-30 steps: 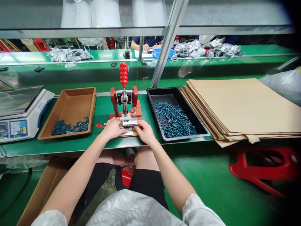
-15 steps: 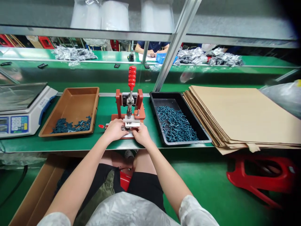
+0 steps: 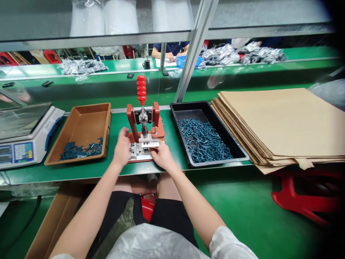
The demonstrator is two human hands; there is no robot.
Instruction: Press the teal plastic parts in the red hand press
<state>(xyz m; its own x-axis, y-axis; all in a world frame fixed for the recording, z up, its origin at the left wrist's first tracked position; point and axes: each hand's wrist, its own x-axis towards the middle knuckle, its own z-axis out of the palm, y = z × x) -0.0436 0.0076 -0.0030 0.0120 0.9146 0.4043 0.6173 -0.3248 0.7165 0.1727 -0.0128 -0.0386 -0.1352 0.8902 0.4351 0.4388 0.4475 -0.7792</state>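
Observation:
A toggle clamp press (image 3: pixel 145 117) with an upright red ribbed handle (image 3: pixel 141 90) stands on the green bench in front of me. My right hand (image 3: pixel 161 155) is at the right front of its white metal block (image 3: pixel 149 144), fingers bent in against the jig; whatever they pinch is hidden. Beside the left end of the silver sliding jig (image 3: pixel 137 150) is my left hand (image 3: pixel 122 148), upright and smeared by motion, its grip unclear. A small red-tipped lever at that end is covered by this hand.
Left of the press, a brown tray (image 3: pixel 88 118) holds dark blue-green parts, with a weighing scale (image 3: pixel 24 133) beyond. On the right are a black tray (image 3: pixel 198 111) of small blue-green pieces and stacked cardboard sheets (image 3: pixel 275 122). Across the bench a person's hands (image 3: pixel 171 57) rest near a blue basket (image 3: pixel 185 62).
My left hand has left the jig's front and moved left to its end, over the small red-tipped lever. My right hand stays at the block. The view has shifted slightly.

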